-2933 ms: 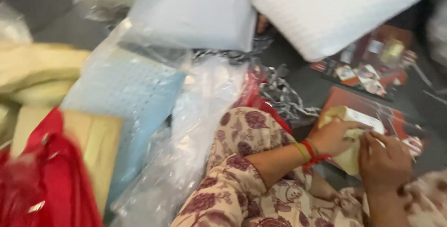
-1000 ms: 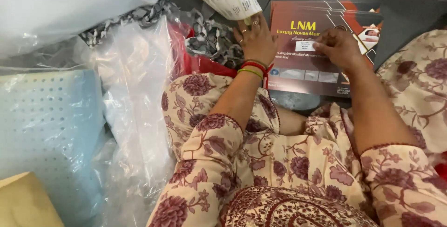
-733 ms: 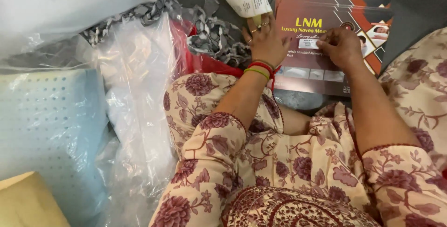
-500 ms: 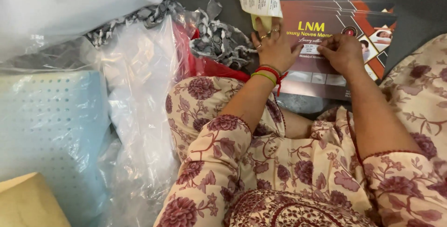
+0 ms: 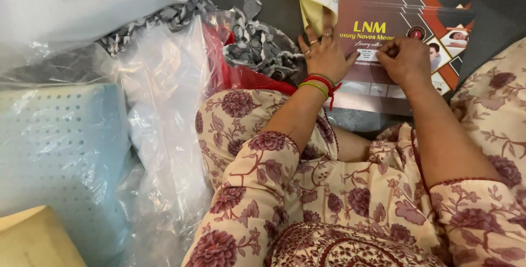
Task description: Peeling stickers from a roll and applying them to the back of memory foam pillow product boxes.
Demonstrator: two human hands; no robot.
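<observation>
Both hands — left hand (image 5: 325, 53), right hand (image 5: 406, 58) — on maroon card (image 5: 400, 31).

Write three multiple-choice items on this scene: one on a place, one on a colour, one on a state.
1. Where does the card lie?
A. on the blue foam
B. on the dark floor, ahead of the knees
C. inside the clear bag

2. What colour is the perforated foam?
A. pale blue
B. red
C. black

3. What is the right hand doing?
A. hanging free
B. gripping the foam
C. pressing a small white label on the card

Answers: 1 B, floor shows around it; 2 A, blue under plastic; 3 C, fingertips meet the label.
</observation>
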